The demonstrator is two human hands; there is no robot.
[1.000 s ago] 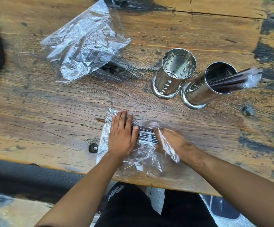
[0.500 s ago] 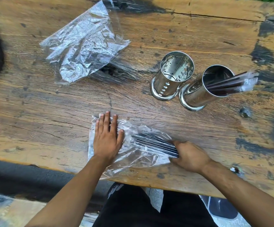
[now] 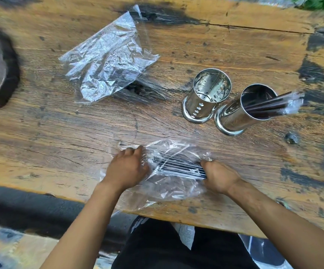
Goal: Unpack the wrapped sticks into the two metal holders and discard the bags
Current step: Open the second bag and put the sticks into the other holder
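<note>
The right hand is now pinching the sticks again inside the bag, while the left hand, fingers curled, is gripping the plastic; extraction is restarting

Bare forearms, no sleeves; black trousers with white print.
</note>
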